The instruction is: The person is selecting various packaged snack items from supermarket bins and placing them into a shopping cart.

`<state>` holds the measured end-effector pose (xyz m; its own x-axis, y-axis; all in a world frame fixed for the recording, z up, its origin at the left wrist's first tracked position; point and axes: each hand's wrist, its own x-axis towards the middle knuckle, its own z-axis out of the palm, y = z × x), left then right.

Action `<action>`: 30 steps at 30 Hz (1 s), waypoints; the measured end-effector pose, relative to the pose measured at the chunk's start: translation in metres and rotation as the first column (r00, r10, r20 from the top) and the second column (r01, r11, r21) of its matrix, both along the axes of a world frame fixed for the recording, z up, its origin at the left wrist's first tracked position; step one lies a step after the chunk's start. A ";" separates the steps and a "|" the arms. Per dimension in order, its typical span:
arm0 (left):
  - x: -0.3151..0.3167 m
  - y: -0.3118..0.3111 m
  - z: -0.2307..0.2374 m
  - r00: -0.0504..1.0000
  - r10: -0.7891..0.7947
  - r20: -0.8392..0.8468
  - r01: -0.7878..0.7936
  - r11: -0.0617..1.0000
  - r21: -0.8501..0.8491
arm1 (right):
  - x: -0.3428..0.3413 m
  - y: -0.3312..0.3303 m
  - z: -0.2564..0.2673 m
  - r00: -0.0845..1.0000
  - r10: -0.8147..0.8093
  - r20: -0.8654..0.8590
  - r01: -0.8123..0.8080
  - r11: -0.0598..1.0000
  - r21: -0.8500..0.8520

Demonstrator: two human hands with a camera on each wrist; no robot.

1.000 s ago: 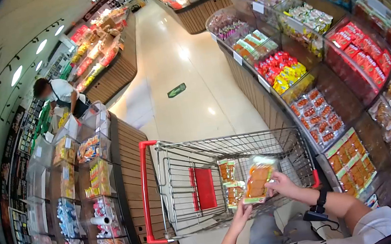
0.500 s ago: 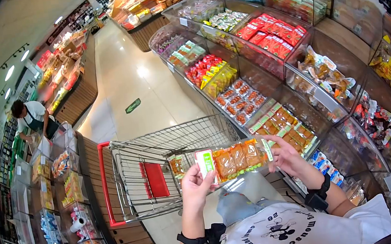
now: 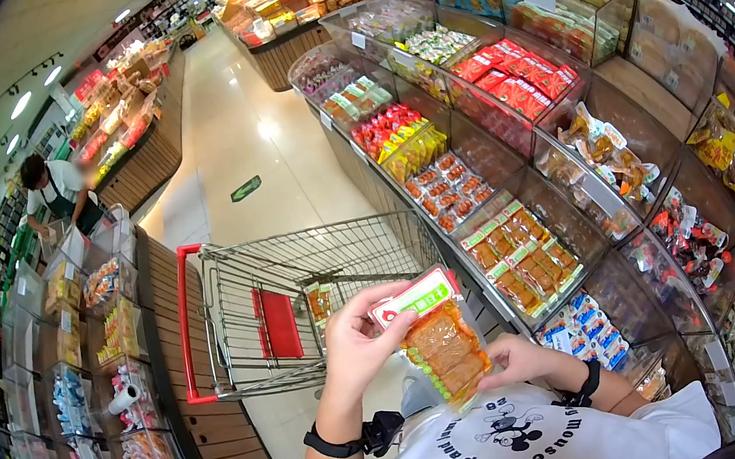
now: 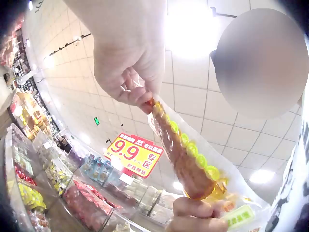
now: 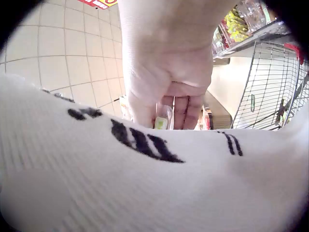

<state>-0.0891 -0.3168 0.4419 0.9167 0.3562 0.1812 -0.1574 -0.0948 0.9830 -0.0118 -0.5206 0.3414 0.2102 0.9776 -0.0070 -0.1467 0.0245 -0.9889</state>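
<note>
A clear packet of brown food pieces (image 3: pixel 446 350), with a red, white and green label, is tilted in front of the white shirt. My left hand (image 3: pixel 357 339) pinches its labelled end, thumb on the label; my right hand (image 3: pixel 522 360) holds the lower end. From below, the left wrist view shows the packet (image 4: pixel 186 162) stretched between my left hand (image 4: pixel 128 67) and the fingers of my right hand (image 4: pixel 198 215). In the right wrist view my right hand (image 5: pixel 169 67) has its fingers partly hidden behind the shirt.
A metal cart (image 3: pixel 323 245) with a red handle stands ahead, similar packets (image 3: pixel 319 302) inside. Bins of packaged snacks (image 3: pixel 521 255) line the right side, and another shelf (image 3: pixel 159 353) stands at left. A person in an apron (image 3: pixel 57 193) bends over the left shelf. A floor aisle (image 3: pixel 283 166) runs ahead.
The view has swung right. The packet has moved from over the cart to near the shirt and turned from roughly level to slanting, label end up.
</note>
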 end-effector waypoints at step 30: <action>0.059 0.105 -0.153 0.910 -0.298 -0.287 0.194 0.920 -0.341 | 0.027 0.094 -0.049 0.435 -0.693 0.575 0.872 0.483 -0.078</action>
<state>-0.0300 -0.2118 0.2885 0.9698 0.1004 -0.2224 0.1979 0.2097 0.9575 0.0157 -0.4268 0.2921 0.9457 0.3228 0.0387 0.1785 -0.4160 -0.8917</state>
